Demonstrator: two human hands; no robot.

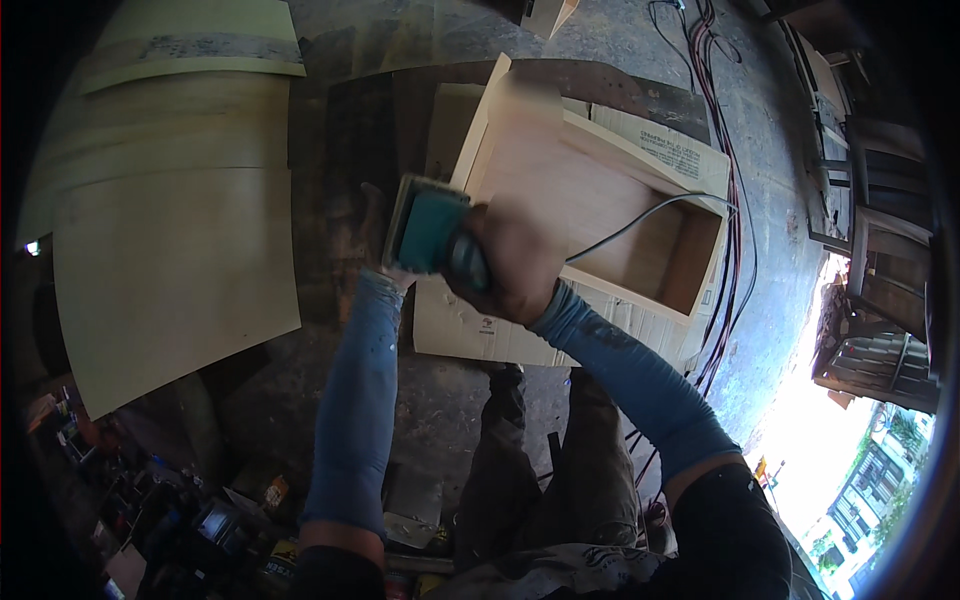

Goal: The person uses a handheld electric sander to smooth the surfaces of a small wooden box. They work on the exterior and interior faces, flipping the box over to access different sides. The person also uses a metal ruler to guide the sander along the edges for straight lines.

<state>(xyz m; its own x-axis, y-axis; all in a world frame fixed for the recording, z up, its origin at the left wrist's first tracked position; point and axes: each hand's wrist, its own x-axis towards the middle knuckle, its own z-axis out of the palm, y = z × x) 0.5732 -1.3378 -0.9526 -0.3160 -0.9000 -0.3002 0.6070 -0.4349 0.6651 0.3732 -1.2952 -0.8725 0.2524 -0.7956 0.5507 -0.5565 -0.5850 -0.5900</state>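
- Sander: green-bodied power tool, located left of centre, at the left end of the wooden box, its flat base plate turned toward the left. Contact with the box cannot be determined.
- Right hand: fingers closed around the dark grip of the sander; outline blurred.
- Left hand: mostly hidden behind the sander; finger opening, and whether anything is held, cannot be told.
- Wooden box: open-topped, pale rim, reddish-brown inside, lying at a slant on flattened cardboard.
- Grey cord: arches over the box from beside the right forearm to its right end; attachment point hidden.
- Cables: dark and reddish bundle along the concrete floor, right of the box.
- Wood sheets: pale, overlapping, well to the left.
- Dark wooden frames: stacked at far right.
- Assorted containers and clutter: lower left, poorly lit.
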